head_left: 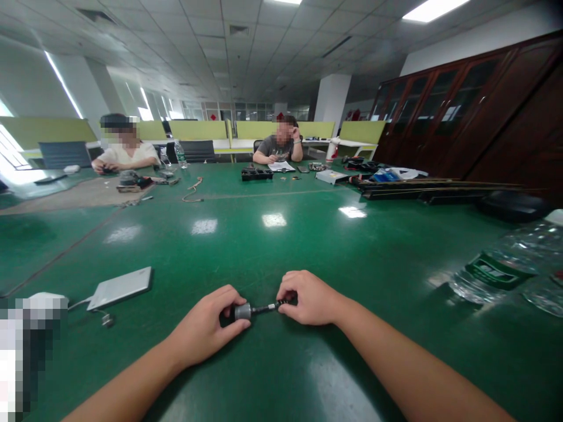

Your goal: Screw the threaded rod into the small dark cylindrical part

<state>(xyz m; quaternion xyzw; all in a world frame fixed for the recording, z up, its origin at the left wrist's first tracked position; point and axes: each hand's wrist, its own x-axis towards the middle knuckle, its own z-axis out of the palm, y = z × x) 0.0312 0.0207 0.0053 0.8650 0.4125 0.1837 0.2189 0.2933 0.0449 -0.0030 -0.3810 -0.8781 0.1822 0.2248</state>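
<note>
Bare forearms (409, 363) up front: left hand (204, 325) grips a grey metal cylinder (243, 312), right hand (310, 299) pinches its thin black rod (263, 309), probably so neither end wobbles over the glossy green tabletop (255, 252).

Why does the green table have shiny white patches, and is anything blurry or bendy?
Head view: white patches on the green table look like glare, probably from ceiling lights; head view: the green-labelled bottle looks stretched and tilted; head view: the thin rod is too blurry for fine detail.
</note>
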